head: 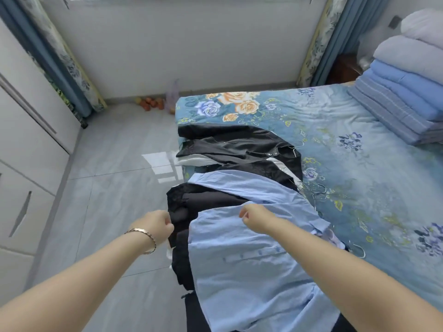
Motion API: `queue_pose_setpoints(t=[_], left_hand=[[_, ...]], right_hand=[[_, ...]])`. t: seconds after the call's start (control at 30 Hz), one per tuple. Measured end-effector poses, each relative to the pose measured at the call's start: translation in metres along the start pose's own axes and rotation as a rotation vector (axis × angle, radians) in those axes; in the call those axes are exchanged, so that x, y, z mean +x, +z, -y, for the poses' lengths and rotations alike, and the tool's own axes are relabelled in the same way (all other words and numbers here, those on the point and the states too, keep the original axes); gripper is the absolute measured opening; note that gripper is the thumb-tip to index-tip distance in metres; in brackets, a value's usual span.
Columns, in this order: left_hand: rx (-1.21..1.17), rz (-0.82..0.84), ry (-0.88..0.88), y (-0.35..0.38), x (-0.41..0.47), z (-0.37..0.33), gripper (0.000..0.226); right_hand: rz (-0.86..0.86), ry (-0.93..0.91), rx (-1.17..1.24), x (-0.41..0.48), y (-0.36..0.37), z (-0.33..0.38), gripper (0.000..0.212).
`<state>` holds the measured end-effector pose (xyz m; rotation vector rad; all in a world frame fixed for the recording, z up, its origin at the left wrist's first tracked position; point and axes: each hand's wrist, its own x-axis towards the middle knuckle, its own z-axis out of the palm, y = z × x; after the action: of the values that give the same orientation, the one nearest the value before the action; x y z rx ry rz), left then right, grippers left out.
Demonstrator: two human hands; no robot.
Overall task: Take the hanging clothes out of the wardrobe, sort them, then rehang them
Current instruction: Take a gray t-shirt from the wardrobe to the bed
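The person is standing at the side of the bed (359,168), which is wearing a blue floral sheet, and both hands are reaching forward over a pile of clothes lying along its near edge. The right hand (256,219) is curling its fingers and pinching the top edge of the nearer blue shirt (239,271), which is lying spread on top of the pile. The left hand (157,226), with a bracelet (146,237) sitting on its wrist, is closing into a fist right against the edge of the black garment (189,207); whether it is actually gripping cloth cannot be told.

A second blue shirt (239,185) is lying just beyond the nearer one, partly over the black garment. Farther along the bed edge a black jacket (239,146) is resting on a white garment (194,161). A wire hanger (296,146) is poking out at the jacket's right side, and another hanger (359,254) is showing beside the right forearm.

A stack of folded quilts (407,80) is sitting at the far right of the bed. The white wardrobe (26,121) is standing along the left, well apart from the clothes, and some fruit (151,104) is lying on the floor by the far wall
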<state>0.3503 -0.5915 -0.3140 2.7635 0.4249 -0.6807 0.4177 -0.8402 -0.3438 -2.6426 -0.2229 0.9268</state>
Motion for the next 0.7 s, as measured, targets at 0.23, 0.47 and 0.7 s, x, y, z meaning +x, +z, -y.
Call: queue_pose_setpoints(t=[0.23, 0.47, 0.7], left_hand=[[-0.06, -0.115, -0.251, -0.056, -0.057, 0.152, 0.015], [-0.142, -0.236, -0.588, -0.113, -0.172, 0.35, 0.025], [-0.255, -0.435, -0.932, -0.154, -0.316, 0.527, 0.027]], right_hand=[[0.093, -0.502, -0.288, -0.021, 0.036, 0.249, 0.033], [0.102, -0.828, -0.546, -0.086, 0.101, 0.485, 0.034], [0.015, -1.187, -0.716, -0.185, 0.18, 0.709, 0.031]])
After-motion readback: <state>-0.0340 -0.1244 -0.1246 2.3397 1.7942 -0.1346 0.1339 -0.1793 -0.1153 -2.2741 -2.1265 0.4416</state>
